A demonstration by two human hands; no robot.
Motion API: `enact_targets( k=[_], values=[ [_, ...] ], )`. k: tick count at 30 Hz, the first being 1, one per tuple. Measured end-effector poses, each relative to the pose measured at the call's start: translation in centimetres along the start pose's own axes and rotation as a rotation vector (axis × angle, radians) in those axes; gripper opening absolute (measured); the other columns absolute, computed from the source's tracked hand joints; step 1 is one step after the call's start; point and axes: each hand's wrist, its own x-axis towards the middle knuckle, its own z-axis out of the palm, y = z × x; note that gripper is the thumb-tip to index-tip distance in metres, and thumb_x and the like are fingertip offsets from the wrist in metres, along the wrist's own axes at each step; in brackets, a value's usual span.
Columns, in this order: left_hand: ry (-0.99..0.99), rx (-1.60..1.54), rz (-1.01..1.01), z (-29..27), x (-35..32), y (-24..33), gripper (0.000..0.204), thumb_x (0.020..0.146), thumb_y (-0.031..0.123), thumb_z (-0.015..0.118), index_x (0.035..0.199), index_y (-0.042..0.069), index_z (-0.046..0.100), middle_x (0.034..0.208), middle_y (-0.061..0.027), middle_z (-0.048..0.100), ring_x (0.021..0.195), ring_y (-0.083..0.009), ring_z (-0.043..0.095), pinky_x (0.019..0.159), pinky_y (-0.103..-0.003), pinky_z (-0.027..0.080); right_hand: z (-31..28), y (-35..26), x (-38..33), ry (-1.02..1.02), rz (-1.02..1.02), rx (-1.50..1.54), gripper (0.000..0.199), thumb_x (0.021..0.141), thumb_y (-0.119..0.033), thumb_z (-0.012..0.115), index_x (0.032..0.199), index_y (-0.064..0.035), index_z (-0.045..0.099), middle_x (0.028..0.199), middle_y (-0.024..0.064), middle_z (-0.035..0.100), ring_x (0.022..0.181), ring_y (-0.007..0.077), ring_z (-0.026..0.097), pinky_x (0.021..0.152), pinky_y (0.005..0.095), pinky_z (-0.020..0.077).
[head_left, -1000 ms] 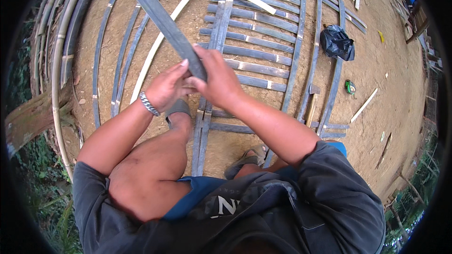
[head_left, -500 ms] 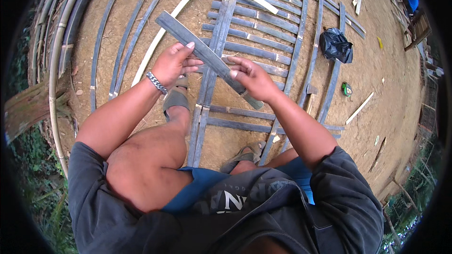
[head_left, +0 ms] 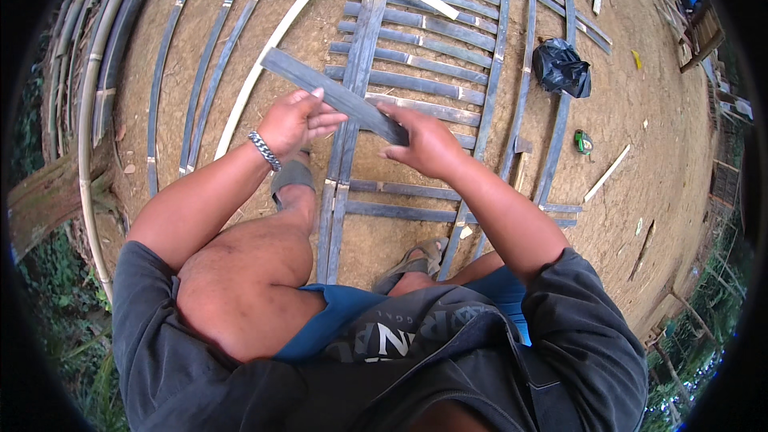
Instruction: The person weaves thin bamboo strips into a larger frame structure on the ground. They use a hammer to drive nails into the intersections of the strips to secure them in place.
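A short, dark grey bamboo slat [head_left: 340, 98] is held slantwise above the ground, its far end up and to the left. My right hand [head_left: 428, 142] is closed round its near end, fingers over the top edge and thumb below. Along its lower edge, my left hand [head_left: 290, 124] holds it lightly, thumb tip on the slat and fingers loosely stretched beside it. Below lies a lattice of bamboo slats: two long uprights [head_left: 326, 228] side by side on the left, several crosspieces [head_left: 436, 62], and another upright [head_left: 490, 80] on the right.
Long dark strips [head_left: 166, 64] and pale strips [head_left: 272, 52] lie on the ground to the left, beside stacked bamboo poles [head_left: 96, 56]. At the right are a black plastic bag [head_left: 562, 68], a green tape measure [head_left: 583, 142] and a hatchet-like tool [head_left: 522, 152]. My sandalled feet flank the long uprights.
My right hand has wrapped further round the slat's near end, covering it. The slat has shifted slightly down and tilts differently; my left hand stays at its lower edge.
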Motion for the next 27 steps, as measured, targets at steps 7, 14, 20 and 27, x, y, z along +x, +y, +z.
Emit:
enact_targets(
  k=[7,14,20,27],
  values=[
    [0.017,0.472,-0.164,-6.9,-0.7,0.1,0.051,0.103,0.039,0.060,0.139,0.003,0.054,0.134,-0.0136,0.067,0.125,-0.0233,0.063,0.102,-0.039,0.052,-2.2,11.0,-10.1,-0.058,0.267,-0.353,0.061,0.085,-0.004,0.069,0.143,-0.0138,0.053,0.127,0.0178,0.064,0.117,0.0408,0.062,0.099,0.0481,0.0515],
    [0.336,0.383,-0.137,-12.4,-1.7,-1.9,0.047,0.103,0.036,0.060,0.138,0.005,0.055,0.131,-0.0094,0.068,0.120,-0.0201,0.064,0.097,-0.034,0.049,-1.1,15.0,-12.7,-0.178,0.352,-0.513,0.059,0.083,-0.006,0.069,0.140,-0.0172,0.055,0.127,0.0150,0.063,0.113,0.0411,0.063,0.096,0.0486,0.0528],
    [0.225,0.488,-0.183,-10.5,-2.9,-2.1,0.051,0.103,0.036,0.060,0.143,0.006,0.052,0.133,-0.0099,0.067,0.121,-0.0195,0.064,0.097,-0.035,0.048,5.1,12.1,-6.7,-0.130,0.276,-0.472,0.057,0.085,-0.004,0.063,0.140,-0.0200,0.057,0.126,0.0134,0.060,0.111,0.0390,0.063,0.093,0.0476,0.0535],
    [0.254,0.454,-0.135,-11.7,-3.7,-2.7,0.052,0.102,0.037,0.063,0.140,0.004,0.055,0.125,-0.0079,0.070,0.112,-0.0162,0.067,0.090,-0.032,0.049,9.1,12.7,-3.5,-0.032,0.143,-0.408,0.048,0.089,-0.005,0.058,0.135,-0.0185,0.063,0.121,0.0116,0.059,0.119,0.0334,0.056,0.102,0.0436,0.0470]
  ],
)
